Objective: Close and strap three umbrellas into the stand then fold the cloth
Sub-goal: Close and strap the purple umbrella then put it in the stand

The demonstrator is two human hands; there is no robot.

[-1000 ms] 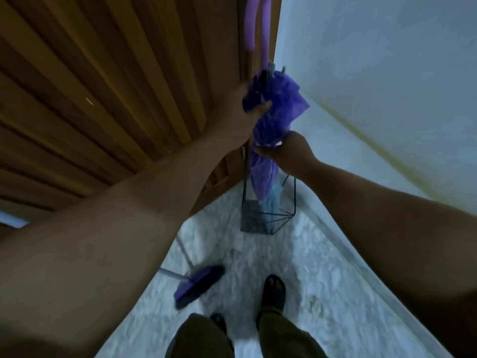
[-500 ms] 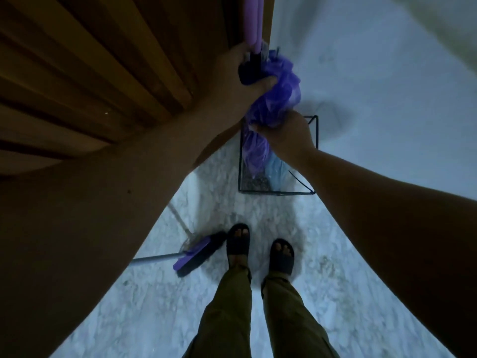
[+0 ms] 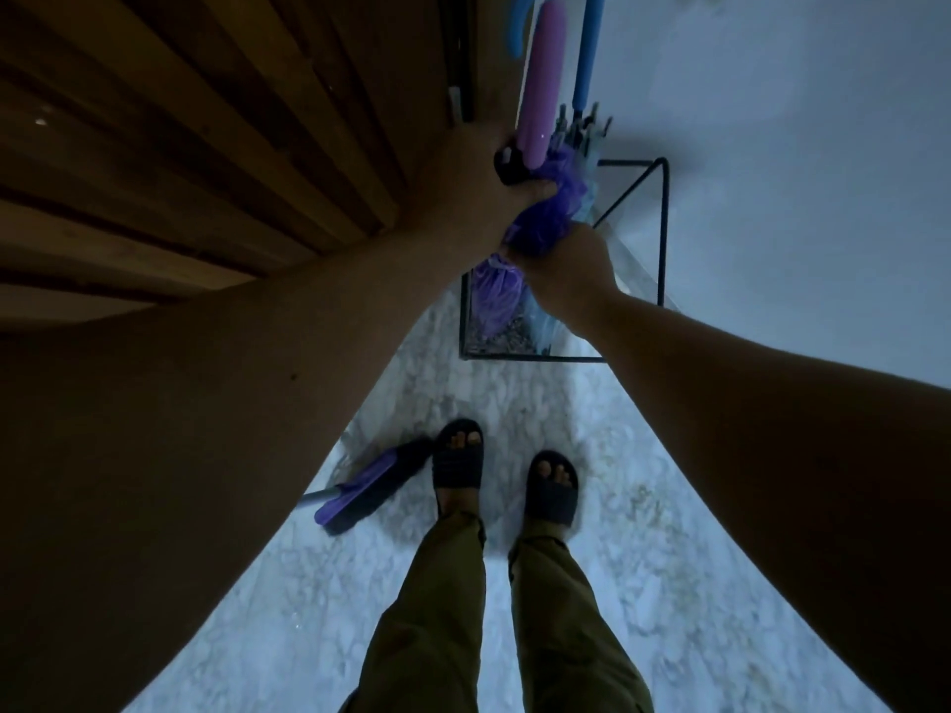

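A purple umbrella (image 3: 546, 208) with a pink-purple handle stands upright in a black wire stand (image 3: 664, 223) in the corner. My left hand (image 3: 478, 182) grips it near the top, just under the handle. My right hand (image 3: 566, 259) is wrapped around its bunched canopy lower down. A light blue umbrella (image 3: 586, 59) with a blue handle stands in the same stand, right behind the purple one. No cloth is in view.
A slatted wooden door (image 3: 206, 146) fills the left. A pale wall (image 3: 797, 146) is on the right. A purple broom head (image 3: 370, 486) lies on the marble floor beside my left sandal (image 3: 457, 455). My legs stand just in front of the stand.
The view has tilted downward, so my feet and the whole stand show. Both hands keep their hold on the purple umbrella, which sits lower in the stand; the blue handle has come into view.
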